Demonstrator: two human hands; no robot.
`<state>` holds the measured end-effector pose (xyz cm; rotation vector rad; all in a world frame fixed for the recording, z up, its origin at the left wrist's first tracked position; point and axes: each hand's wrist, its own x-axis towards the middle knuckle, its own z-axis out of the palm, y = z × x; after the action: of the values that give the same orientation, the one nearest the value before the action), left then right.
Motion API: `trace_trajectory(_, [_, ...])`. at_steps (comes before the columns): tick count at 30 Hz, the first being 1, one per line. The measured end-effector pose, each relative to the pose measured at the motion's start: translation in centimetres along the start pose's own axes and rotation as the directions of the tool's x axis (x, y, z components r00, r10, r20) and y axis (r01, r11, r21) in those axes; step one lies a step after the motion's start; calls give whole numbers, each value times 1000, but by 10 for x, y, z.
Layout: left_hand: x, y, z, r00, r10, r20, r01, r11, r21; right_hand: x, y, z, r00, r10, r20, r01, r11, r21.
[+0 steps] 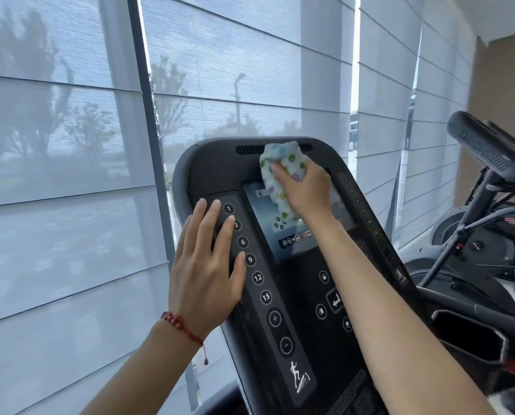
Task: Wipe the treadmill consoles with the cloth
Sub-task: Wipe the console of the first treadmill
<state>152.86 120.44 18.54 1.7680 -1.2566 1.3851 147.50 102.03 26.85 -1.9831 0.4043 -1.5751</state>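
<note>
From my head camera, my right hand [305, 190] has its fingers squeezed on the spotty cloth [281, 175], rubbing the top of the treadmill console [295, 277] screen. My left hand [207, 274], fingers flat and apart, rests on the console's left side, I think to steady it.

The console's left button strip [251, 266] reads 1, 6, 9, 12, 15, plus, minus.
</note>
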Motion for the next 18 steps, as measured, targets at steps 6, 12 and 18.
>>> trace_trajectory(6, [0, -2, -5, 999, 29, 42, -31, 998, 49, -39, -30, -1, 995, -29, 95, 24, 999, 46])
trace_trajectory(12, [-1, -16, -22, 999, -11, 34, 10, 999, 45, -84, -45, -18, 990, 91, 111, -102, 990, 94])
trace_trajectory(18, [29, -64, -31, 990, 103, 97, -110, 991, 74, -133, -60, 3, 990, 116, -83, -115, 993, 21])
